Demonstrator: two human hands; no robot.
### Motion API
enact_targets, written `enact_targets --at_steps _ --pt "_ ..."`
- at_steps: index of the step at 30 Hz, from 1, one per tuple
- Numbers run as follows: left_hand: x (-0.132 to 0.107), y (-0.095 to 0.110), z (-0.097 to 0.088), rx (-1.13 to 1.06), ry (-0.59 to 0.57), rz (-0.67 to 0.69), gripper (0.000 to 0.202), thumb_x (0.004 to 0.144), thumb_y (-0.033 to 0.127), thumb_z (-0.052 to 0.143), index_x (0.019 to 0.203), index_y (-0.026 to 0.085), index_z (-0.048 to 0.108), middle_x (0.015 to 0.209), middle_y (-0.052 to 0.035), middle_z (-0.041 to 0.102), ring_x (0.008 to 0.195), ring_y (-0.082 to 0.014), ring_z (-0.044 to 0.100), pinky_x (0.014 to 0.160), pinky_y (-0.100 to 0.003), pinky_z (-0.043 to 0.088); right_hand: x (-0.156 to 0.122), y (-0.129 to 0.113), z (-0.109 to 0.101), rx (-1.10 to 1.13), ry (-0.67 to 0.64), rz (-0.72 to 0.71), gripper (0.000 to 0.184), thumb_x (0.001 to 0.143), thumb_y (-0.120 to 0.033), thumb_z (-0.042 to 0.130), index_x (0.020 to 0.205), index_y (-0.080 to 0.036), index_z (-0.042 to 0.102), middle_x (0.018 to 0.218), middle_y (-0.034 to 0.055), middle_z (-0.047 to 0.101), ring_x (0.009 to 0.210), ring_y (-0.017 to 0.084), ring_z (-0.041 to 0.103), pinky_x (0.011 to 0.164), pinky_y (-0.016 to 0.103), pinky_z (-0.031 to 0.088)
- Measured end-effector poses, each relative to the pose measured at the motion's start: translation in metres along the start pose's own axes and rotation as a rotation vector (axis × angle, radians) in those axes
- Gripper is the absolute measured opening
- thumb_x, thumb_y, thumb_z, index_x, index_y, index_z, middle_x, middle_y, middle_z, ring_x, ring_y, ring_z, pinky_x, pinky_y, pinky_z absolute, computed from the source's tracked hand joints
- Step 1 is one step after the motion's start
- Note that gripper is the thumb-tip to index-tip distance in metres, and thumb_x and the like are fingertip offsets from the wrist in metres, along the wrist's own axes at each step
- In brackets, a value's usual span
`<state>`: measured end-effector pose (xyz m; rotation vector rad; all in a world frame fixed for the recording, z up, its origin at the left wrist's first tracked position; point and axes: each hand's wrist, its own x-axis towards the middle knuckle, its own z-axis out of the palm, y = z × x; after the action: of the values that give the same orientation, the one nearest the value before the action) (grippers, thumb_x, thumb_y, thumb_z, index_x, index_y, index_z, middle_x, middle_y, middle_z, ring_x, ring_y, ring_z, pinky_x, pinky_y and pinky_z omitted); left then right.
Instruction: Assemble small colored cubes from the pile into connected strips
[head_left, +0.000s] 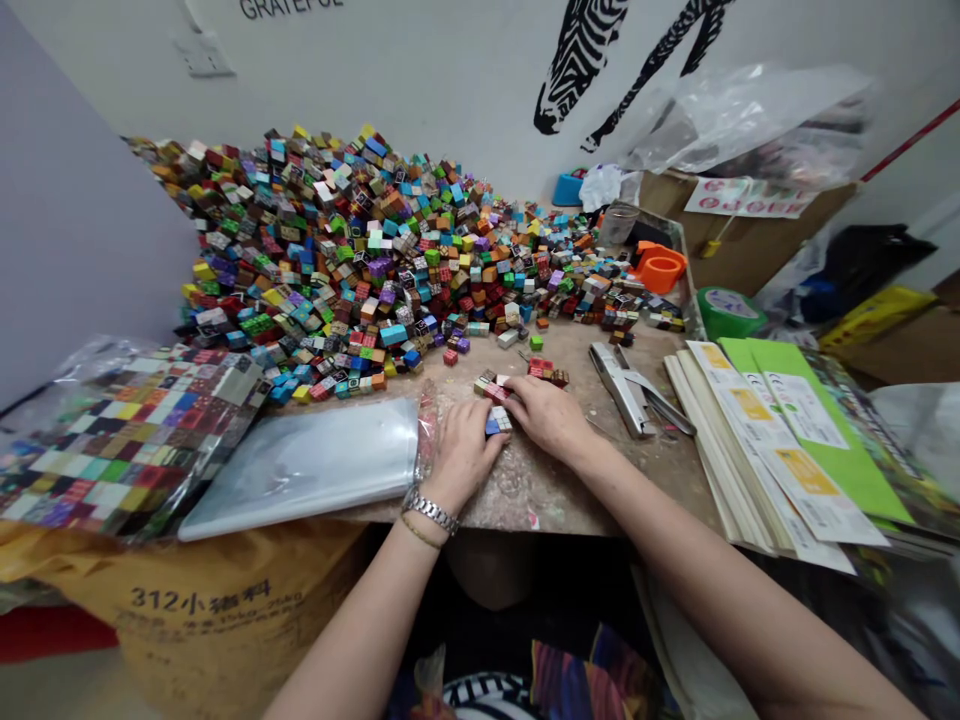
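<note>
Near the table's front edge, my left hand [459,448] is closed around small patterned cubes [498,421] in blue, white and grey. Its thumb lies along their near side. My right hand [549,414] comes in from the right, its fingers closed against a short row of red and white patterned cubes [491,388]. The two groups of cubes lie close together between my hands; whether they touch is hard to make out. Just beyond my right hand are several dark red cubes [547,371].
A large heap of colourful cubes [360,260] leans against the wall. Clear plastic bags [315,460] and a wrapped block of cubes [127,440] lie left. Rightward are a metal stapler [622,388], an orange tape dispenser [660,268], green tape [729,312] and stacked cards [780,440].
</note>
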<state>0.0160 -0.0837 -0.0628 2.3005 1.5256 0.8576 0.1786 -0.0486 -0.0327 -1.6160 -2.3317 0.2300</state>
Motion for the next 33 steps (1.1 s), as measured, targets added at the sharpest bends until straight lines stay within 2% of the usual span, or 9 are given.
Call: enact_targets --at_steps 3,10,20,26,33 --pt "-0.001 0.001 0.001 -0.008 0.042 -0.018 0.043 0.082 0.022 0.066 0.123 0.017 0.051 0.119 -0.0112 0.061 0.112 -0.0269 0.054 0.099 -0.044 0.044 0.0 0.007 0.002 0.057 -0.003 -0.046 0.028 0.099 -0.033 0.045 0.12 -0.02 0.059 0.117 0.0079 0.065 0.107 0.02 0.061 0.09 0.03 0.045" --pt "-0.002 0.001 0.001 -0.025 0.078 -0.04 0.044 0.081 0.021 0.066 0.122 0.02 0.05 0.117 -0.0096 0.06 0.111 -0.0267 0.054 0.097 -0.044 0.044 0.001 0.016 0.002 0.109 -0.025 -0.144 0.021 0.096 -0.023 0.049 0.11 -0.017 0.063 0.116 0.0092 0.065 0.108 0.02 0.06 0.095 0.03 0.045" --pt "-0.003 -0.001 0.005 -0.027 0.115 -0.062 0.055 0.08 0.021 0.067 0.129 0.016 0.044 0.124 -0.0136 0.059 0.119 -0.0285 0.053 0.103 -0.045 0.041 0.006 0.019 -0.003 0.15 -0.079 -0.163 0.02 0.095 -0.02 0.052 0.11 -0.017 0.064 0.114 0.0083 0.066 0.107 0.019 0.061 0.094 0.03 0.046" --pt "-0.004 -0.002 0.006 -0.033 0.114 -0.06 0.058 0.08 0.022 0.067 0.131 0.018 0.041 0.126 -0.0136 0.056 0.125 -0.0292 0.05 0.104 -0.047 0.041 0.01 0.022 -0.007 0.125 -0.114 -0.218 0.018 0.096 -0.024 0.051 0.103 -0.016 0.066 0.108 0.0094 0.067 0.103 0.02 0.062 0.092 0.032 0.047" --pt "-0.004 -0.002 0.004 -0.053 0.108 -0.048 0.06 0.079 0.022 0.069 0.132 0.02 0.04 0.127 -0.0122 0.055 0.124 -0.0286 0.05 0.105 -0.047 0.04 0.011 0.017 -0.011 0.11 -0.141 -0.218 0.019 0.096 -0.022 0.051 0.107 -0.016 0.066 0.11 0.0098 0.067 0.105 0.019 0.061 0.094 0.03 0.045"
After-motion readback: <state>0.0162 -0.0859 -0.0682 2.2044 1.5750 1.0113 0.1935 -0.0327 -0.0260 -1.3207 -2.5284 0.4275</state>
